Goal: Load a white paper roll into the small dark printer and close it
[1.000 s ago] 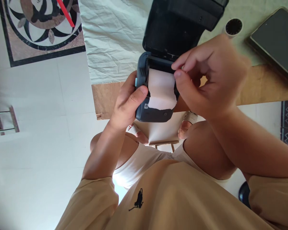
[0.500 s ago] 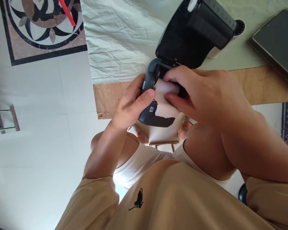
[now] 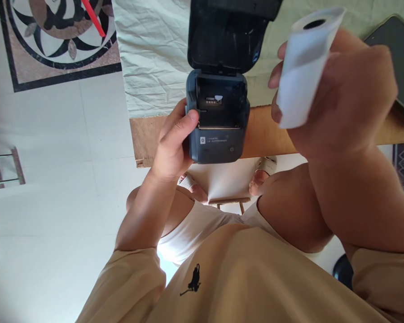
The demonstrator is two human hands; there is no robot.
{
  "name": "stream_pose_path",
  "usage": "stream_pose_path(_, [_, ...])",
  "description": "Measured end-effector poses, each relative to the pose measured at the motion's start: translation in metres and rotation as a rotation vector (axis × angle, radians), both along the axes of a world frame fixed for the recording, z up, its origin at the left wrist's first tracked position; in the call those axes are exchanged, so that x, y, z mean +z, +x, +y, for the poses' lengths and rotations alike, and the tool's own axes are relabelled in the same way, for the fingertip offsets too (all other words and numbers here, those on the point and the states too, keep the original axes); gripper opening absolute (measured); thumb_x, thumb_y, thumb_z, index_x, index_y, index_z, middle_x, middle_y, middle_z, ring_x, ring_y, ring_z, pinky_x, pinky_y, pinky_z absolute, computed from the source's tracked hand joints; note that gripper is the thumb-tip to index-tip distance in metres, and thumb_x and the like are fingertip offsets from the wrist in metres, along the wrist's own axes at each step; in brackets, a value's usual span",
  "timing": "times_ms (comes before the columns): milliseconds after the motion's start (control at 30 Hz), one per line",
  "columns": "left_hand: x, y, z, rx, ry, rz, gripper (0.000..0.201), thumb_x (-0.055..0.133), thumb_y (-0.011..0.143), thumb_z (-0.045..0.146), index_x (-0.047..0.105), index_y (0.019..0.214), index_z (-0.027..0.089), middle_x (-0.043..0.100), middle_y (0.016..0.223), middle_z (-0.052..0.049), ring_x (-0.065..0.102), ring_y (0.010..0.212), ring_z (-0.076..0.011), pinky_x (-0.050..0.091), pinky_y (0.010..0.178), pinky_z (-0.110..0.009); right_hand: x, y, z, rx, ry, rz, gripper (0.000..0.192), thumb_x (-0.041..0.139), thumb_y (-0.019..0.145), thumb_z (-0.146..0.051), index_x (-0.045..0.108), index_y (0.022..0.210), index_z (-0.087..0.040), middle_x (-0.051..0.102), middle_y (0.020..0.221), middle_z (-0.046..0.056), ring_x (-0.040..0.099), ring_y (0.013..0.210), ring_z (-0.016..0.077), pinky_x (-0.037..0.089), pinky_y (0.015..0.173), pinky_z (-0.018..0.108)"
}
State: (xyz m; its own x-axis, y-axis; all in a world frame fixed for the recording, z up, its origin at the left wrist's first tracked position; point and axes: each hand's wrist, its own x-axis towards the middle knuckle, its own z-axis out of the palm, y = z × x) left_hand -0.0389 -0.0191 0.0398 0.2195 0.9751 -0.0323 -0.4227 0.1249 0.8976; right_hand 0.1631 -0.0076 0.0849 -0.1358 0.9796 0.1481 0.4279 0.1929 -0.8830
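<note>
Crumpled white cloth [image 3: 155,54] on the wooden table [image 3: 148,139]; dark tablet [image 3: 399,63] at right; patterned floor inlay [image 3: 54,40].

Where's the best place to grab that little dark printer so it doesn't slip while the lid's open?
Probably by the two side walls of the printer body, low down, coming from the near left side as the left hand does. The body is boxy with flat sides, while the lid stands open behind and the paper bay on top is uncovered. The right hand holds the paper roll.
</note>
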Motion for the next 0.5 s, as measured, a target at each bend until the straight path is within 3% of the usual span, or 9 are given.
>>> stream_pose_path(67, [0.001, 0.001, 0.000, 0.029, -0.032, -0.038, 0.027, 0.057, 0.088, 0.043, 0.063, 0.095, 0.018, 0.067, 0.091, -0.004, 0.062, 0.116, -0.0236, 0.053, 0.091, -0.033, -0.007, -0.003, 0.005, -0.055, 0.007, 0.176, 0.017, 0.035, 0.089, -0.028, 0.050, 0.094, -0.024, 0.046, 0.074, 0.001, 0.045, 0.057, 0.0108, 0.033, 0.044, 0.026])
stream_pose_path(133, [0.001, 0.001, 0.000, 0.033, -0.038, -0.046, 0.027, 0.056, 0.088, 0.042, 0.063, 0.096, 0.018, 0.067, 0.091, -0.003, 0.061, 0.119, -0.0234, 0.053, 0.095, -0.035, -0.013, -0.006, 0.009, -0.085, 0.041, 0.219, 0.009, 0.051, 0.083, -0.031, 0.050, 0.089, -0.024, 0.047, 0.075, -0.001, 0.043, 0.055, 0.0087, 0.035, 0.045, 0.026])
stream_pose_path(333, [0.000, -0.001, -0.001, 0.010, -0.043, -0.019, 0.026, 0.059, 0.085, 0.047, 0.061, 0.093, 0.022, 0.068, 0.098, -0.004, 0.059, 0.123, -0.0263, 0.054, 0.096, -0.037, -0.013, -0.003, 0.008, -0.105, 0.264, -0.194, 0.021, 0.063, 0.080, -0.039, 0.049, 0.078, -0.024, 0.056, 0.081, 0.003, 0.054, 0.082, 0.0188, 0.043, 0.079, 0.038])
stream_pose_path(500, [0.003, -0.001, -0.001, 0.015, -0.054, 0.023, 0.026, 0.061, 0.084, 0.048, 0.060, 0.092, 0.023, 0.069, 0.096, -0.005, 0.058, 0.125, -0.0285, 0.054, 0.094, -0.038, -0.016, 0.000, 0.012, -0.073, 0.365, -0.385, 0.022, 0.056, 0.084, -0.042, 0.051, 0.097, -0.024, 0.063, 0.105, 0.009, 0.057, 0.102, 0.0238, 0.044, 0.090, 0.041])
